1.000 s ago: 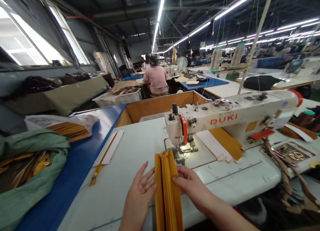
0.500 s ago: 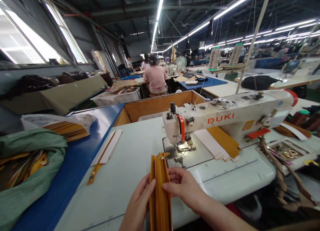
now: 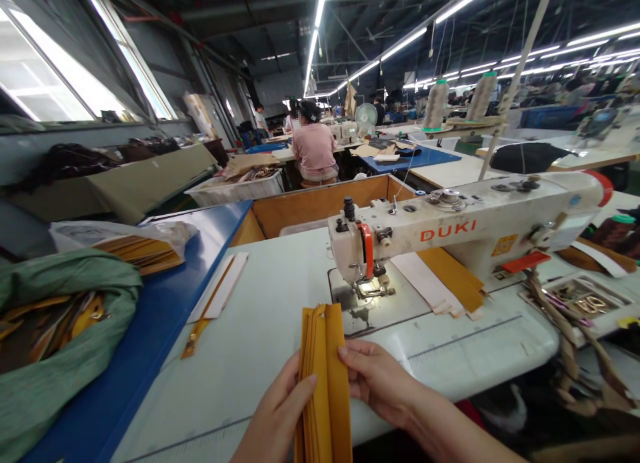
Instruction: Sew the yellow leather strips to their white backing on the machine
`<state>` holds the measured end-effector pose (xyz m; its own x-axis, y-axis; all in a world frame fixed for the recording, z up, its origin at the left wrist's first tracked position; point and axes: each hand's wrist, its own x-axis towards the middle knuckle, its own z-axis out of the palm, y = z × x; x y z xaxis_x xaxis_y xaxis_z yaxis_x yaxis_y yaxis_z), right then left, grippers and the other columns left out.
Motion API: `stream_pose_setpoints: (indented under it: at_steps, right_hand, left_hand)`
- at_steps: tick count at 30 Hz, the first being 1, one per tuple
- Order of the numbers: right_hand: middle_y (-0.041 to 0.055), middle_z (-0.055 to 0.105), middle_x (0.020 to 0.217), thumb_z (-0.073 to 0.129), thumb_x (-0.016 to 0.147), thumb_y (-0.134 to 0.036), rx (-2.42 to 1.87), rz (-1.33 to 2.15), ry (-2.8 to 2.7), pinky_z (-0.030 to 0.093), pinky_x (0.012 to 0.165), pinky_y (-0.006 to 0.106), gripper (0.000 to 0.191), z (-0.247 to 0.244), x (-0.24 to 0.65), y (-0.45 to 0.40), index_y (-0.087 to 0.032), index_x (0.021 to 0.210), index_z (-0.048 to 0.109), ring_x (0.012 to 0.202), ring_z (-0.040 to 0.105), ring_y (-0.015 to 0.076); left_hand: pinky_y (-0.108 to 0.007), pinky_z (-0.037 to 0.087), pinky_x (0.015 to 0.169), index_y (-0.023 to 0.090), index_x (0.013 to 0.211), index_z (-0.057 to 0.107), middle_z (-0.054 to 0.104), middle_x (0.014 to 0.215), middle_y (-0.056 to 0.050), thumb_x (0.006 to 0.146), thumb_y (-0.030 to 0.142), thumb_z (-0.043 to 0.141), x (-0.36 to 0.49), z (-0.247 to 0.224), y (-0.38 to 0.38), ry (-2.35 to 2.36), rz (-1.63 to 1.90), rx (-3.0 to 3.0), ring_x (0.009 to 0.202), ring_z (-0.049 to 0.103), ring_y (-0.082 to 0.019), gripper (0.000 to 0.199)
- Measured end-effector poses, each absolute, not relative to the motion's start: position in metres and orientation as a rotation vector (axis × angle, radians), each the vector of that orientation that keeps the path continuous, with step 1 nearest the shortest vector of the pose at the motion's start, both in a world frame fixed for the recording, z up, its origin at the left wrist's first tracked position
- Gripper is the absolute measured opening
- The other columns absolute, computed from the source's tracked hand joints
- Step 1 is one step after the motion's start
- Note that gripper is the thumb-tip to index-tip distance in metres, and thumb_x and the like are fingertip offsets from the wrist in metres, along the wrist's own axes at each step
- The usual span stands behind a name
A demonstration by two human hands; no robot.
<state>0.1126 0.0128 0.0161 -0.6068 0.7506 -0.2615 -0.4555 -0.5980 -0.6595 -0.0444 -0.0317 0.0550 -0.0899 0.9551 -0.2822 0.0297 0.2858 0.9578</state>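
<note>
Centrally, one layered mustard-yellow workpiece is held over the near part of the pale sewing table, in front of one DUKI sewing machine. Both hands grip it: the left hand clamps its layered left side, the right hand pinches its right flap. Leftward lie one yellow zipper strip, one green cloth bundle and one plastic bag; two thread cones stand behind the machine.
</note>
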Motion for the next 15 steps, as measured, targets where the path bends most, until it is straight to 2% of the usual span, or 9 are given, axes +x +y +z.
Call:
stream_pose_setpoints:
  at_steps: [2,9,15]
  right_hand:
    - [0.0075,0.072,0.081,0.083,0.066,-0.046,-0.66,2.233,-0.681,0.049,0.08,0.033,0.042,0.016,0.113,0.014,-0.013,0.09,0.072,0.076,0.068,0.0169]
    - [0.009,0.073,0.085,0.086,0.063,-0.039,-0.647,2.251,-0.596,0.05,0.077,0.032,0.038,0.014,0.113,0.016,-0.013,0.088,0.072,0.077,0.068,0.0171]
    - [0.0089,0.073,0.087,0.085,0.063,-0.041,-0.65,2.244,-0.646,0.05,0.077,0.032,0.041,0.012,0.113,0.017,-0.013,0.09,0.071,0.079,0.068,0.0178]
  left_hand:
    - [-0.039,0.046,0.101,0.021,0.118,0.065,0.066,0.125,-0.005,0.069,0.048,0.071,-0.049,0.053,-0.035,1.42,1.023,0.862,0.126,0.051,-0.031,0.056]
    - [-0.036,0.05,0.093,0.018,0.131,0.056,0.065,0.125,-0.01,0.071,0.037,0.074,-0.056,0.054,-0.037,1.347,0.996,0.549,0.114,0.061,-0.031,0.066]
    - [-0.033,0.053,0.078,0.019,0.135,0.051,0.069,0.117,-0.01,0.071,0.035,0.074,-0.055,0.061,-0.036,1.271,0.964,0.519,0.099,0.067,-0.029,0.07]
